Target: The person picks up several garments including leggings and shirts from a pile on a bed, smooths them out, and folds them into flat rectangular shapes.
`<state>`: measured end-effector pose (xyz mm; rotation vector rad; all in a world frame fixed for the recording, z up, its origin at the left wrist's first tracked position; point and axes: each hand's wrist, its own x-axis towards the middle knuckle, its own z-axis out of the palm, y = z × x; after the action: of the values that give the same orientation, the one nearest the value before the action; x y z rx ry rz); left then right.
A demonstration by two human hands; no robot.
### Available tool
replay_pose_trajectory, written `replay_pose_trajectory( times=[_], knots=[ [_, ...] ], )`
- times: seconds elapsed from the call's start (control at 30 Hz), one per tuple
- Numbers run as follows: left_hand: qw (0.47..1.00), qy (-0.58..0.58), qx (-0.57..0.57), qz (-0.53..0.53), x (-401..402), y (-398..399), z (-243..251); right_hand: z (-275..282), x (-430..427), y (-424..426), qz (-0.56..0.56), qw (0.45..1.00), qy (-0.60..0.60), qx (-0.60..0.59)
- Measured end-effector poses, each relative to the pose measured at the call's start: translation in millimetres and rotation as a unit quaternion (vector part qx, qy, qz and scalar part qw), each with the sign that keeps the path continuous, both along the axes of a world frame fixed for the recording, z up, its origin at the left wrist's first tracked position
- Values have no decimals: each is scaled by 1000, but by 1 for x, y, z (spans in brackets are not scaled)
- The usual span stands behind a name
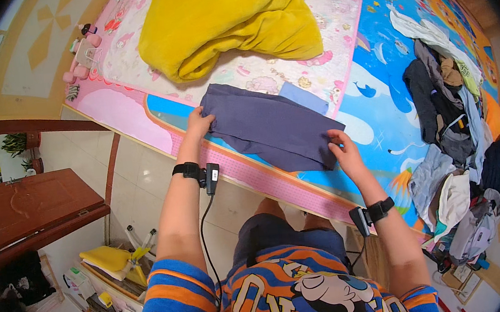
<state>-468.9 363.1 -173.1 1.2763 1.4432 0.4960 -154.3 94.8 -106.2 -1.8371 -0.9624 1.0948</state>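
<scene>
A dark blue-grey cloth garment (269, 126), folded into a long shape, lies across the near edge of the patterned mats. At its left end, my left hand (201, 122) has the fabric between thumb and fingers. My right hand (341, 145) is at the right end, thumb and forefinger apart, touching or just over the cloth; a firm hold cannot be made out. Partly under the garment's far side lies a light blue folded cloth (303, 96). Beyond them sits a bunched yellow plush blanket (235, 23).
A heap of mixed clothes (448, 110) spreads along the right side, with a grey backpack (471, 232) at its near end. Small pink toy furniture (84, 59) stands at the far left. The mat's near edge (253, 188) runs before my legs. A yellow chair (109, 260) is lower left.
</scene>
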Motion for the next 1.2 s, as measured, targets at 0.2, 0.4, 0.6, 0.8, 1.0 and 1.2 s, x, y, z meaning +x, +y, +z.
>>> replay_pose_trajectory(
  times=[0.2, 0.4, 0.6, 0.8, 1.0, 1.2],
  knots=[
    [997, 64, 17, -50, -12, 11, -16, -75, 21, -29, -211, 968, -38, -132],
    [975, 127, 127, -134, 11, -2, -2, -78, 28, -38, -225, 936, 178, -203],
    [958, 81, 238, -140, -27, 19, -22, -80, 13, -25, -162, 943, 229, -181],
    [951, 174, 233, -109, -16, -14, -13, -77, 2, -28, -242, 929, 231, -161],
    [997, -65, 32, -4, -34, 6, -32, -79, 16, -36, -97, 947, 241, -191],
    [969, 162, 188, -13, -28, -3, -39, -77, 12, -38, -224, 897, 352, -147]
  ],
)
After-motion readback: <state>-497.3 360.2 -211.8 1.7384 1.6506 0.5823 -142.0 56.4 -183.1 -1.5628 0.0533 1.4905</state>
